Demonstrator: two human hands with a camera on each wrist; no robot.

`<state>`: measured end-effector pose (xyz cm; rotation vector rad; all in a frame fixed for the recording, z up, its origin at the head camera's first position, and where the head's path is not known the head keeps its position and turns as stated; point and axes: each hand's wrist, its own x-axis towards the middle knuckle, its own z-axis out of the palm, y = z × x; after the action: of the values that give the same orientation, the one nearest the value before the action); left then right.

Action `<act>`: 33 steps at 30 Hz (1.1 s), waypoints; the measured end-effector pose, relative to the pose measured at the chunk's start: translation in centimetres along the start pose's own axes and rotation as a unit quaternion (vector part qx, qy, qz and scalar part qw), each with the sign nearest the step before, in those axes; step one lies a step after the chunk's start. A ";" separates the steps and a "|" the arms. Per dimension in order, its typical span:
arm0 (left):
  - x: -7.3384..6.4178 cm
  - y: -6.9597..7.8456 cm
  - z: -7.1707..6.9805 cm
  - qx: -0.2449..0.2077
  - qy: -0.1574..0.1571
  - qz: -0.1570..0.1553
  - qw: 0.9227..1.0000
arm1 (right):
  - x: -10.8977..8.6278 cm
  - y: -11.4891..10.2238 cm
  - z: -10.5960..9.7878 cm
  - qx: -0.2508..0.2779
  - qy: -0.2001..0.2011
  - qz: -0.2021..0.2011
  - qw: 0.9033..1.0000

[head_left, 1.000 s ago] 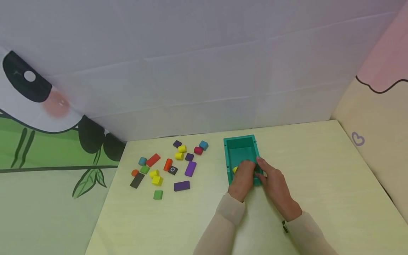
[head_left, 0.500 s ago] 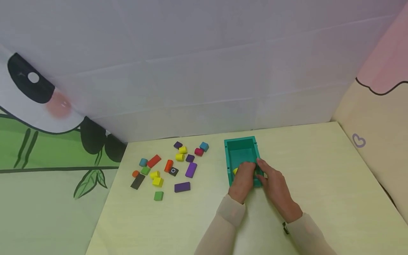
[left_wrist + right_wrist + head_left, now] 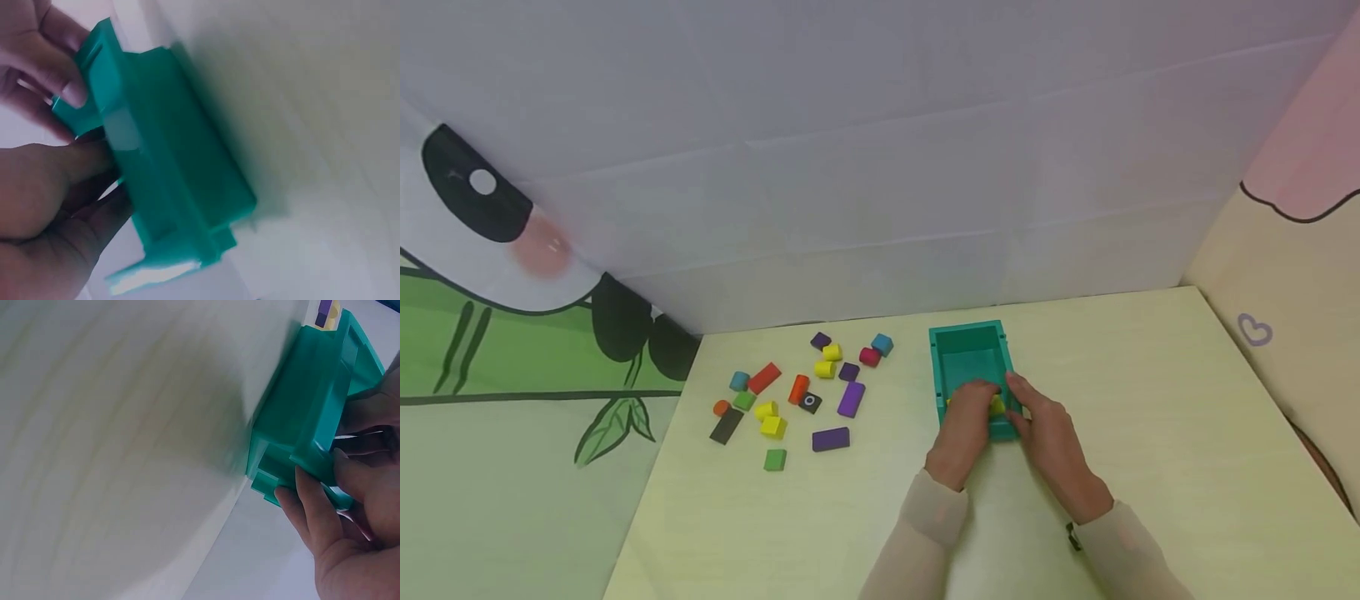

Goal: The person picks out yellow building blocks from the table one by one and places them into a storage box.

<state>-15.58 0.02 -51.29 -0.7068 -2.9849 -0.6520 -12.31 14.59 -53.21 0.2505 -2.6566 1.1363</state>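
A teal plastic box (image 3: 969,337) stands on the table with its top uncovered. My right hand (image 3: 1056,442) holds the box's right side; in the right wrist view its thumb lies over the rim and its fingers are outside the wall. My left hand (image 3: 962,433) reaches into the near half of the box, bent at the fingers. To the right of those fingers shows a yellow block (image 3: 997,406), and a sliver of yellow peeks out on their left. The left fingertips are hidden behind the box wall in the left wrist view, so I cannot tell whether they grip a block.
Left of the box lie several loose blocks, among them a purple bar (image 3: 831,439), a green block (image 3: 775,459), a yellow cube (image 3: 772,427), a red bar (image 3: 764,378) and a blue block (image 3: 882,344). A pale wall sheet (image 3: 865,283) rises behind the table.
My left hand has shifted slightly left inside the box, uncovering a yellow block on its right. My right hand stays on the box's side, and the loose blocks lie as before.
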 end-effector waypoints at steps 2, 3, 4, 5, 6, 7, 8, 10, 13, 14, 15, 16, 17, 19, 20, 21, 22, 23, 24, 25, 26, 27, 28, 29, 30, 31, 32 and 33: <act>-0.2 -0.1 -0.5 -0.004 0.011 0.007 1.000 | 0.1 0.0 0.0 0.000 0.000 -0.002 1.000; -0.4 -0.1 -0.8 -0.004 0.018 0.011 1.000 | 0.1 0.0 -0.1 0.000 0.000 -0.002 1.000; -0.5 -0.1 -1.2 -0.003 0.026 0.015 1.000 | 0.1 0.0 -0.1 0.000 0.001 -0.003 1.000; -0.6 -0.1 -1.6 0.000 0.033 0.021 0.999 | 0.2 0.0 -0.2 0.000 0.001 -0.004 1.000; -0.7 -0.1 -2.0 0.001 0.043 0.026 0.999 | 0.2 -0.1 -0.2 -0.001 0.001 -0.005 1.000; -0.8 -0.2 -2.3 0.000 0.050 0.028 0.998 | 0.3 -0.1 -0.3 -0.001 0.001 -0.006 1.000; -0.8 -0.3 -2.7 -0.002 0.058 0.029 0.998 | 0.3 -0.1 -0.3 -0.002 0.002 -0.007 1.000; -1.0 -0.7 -3.3 -0.016 0.071 0.028 0.997 | 0.3 -0.2 -0.3 -0.003 0.001 -0.007 1.000; -1.5 -1.6 -4.0 -0.048 0.089 0.016 0.995 | 0.3 -0.2 -0.3 -0.004 0.001 -0.003 1.000; -1.7 -2.0 -4.2 -0.061 0.095 0.012 0.994 | 0.3 -0.2 -0.3 -0.004 0.000 0.000 1.000; -2.0 -2.4 -4.4 -0.071 0.102 0.008 0.992 | 0.3 -0.3 -0.3 -0.003 -0.001 0.003 1.000; -2.3 -2.8 -4.6 -0.079 0.109 0.003 0.991 | 0.2 -0.3 -0.2 -0.004 -0.003 0.005 1.000; -2.6 -3.2 -4.8 -0.083 0.115 -0.005 0.990 | 0.2 -0.3 -0.2 -0.005 -0.006 0.008 1.000; -3.4 -4.0 -5.2 -0.092 0.127 -0.023 0.987 | 0.1 -0.2 -0.2 -0.006 -0.013 0.015 1.000; -3.7 -4.4 -5.4 -0.094 0.132 -0.033 0.986 | 0.1 -0.3 -0.2 -0.006 -0.017 0.020 1.000; -4.1 -4.8 -5.6 -0.093 0.136 -0.044 0.985 | 0.1 -0.3 -0.2 -0.005 -0.020 0.024 1.000; -4.4 -5.2 -5.8 -0.092 0.139 -0.056 0.984 | 0.1 -0.3 -0.2 -0.004 -0.024 0.028 0.999; -4.7 -5.6 -6.0 -0.091 0.141 -0.067 0.984 | 0.0 -0.3 -0.3 -0.002 -0.026 0.032 0.999; -4.9 -6.1 -6.2 -0.089 0.144 -0.076 0.983 | 0.0 -0.3 -0.3 0.000 -0.029 0.036 0.999; -5.1 -6.5 -6.3 -0.087 0.147 -0.082 0.982 | 0.0 -0.3 -0.3 0.001 -0.031 0.039 0.999; -5.4 -7.0 -6.4 -0.087 0.151 -0.088 0.981 | 0.0 -0.3 -0.4 0.002 -0.033 0.041 0.999; -5.6 -7.4 -6.5 -0.087 0.155 -0.093 0.980 | 0.0 -0.3 -0.4 0.003 -0.034 0.042 0.999; -5.8 -7.8 -6.6 -0.087 0.160 -0.098 0.978 | 0.0 -0.3 -0.4 0.002 -0.036 0.042 0.998; -6.0 -8.3 -6.7 -0.087 0.165 -0.102 0.977 | 0.0 -0.3 -0.4 0.001 -0.036 0.042 0.998; -6.1 -8.7 -6.8 -0.087 0.169 -0.107 0.976 | 0.0 -0.4 -0.4 0.000 -0.037 0.042 0.998; -6.3 -9.1 -6.8 -0.087 0.173 -0.112 0.975 | -0.1 -0.4 -0.4 -0.001 -0.037 0.042 0.998; -6.5 -9.5 -6.9 -0.087 0.177 -0.119 0.973 | -0.1 -0.4 -0.3 -0.001 -0.037 0.041 0.998; -6.7 -9.9 -6.9 -0.082 0.180 -0.124 0.972 | -0.1 -0.4 -0.3 -0.001 -0.038 0.042 0.998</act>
<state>-14.43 -13.67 -49.54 -0.1857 -2.7189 -0.9334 -12.09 14.54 -52.70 0.1874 -2.7578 1.1705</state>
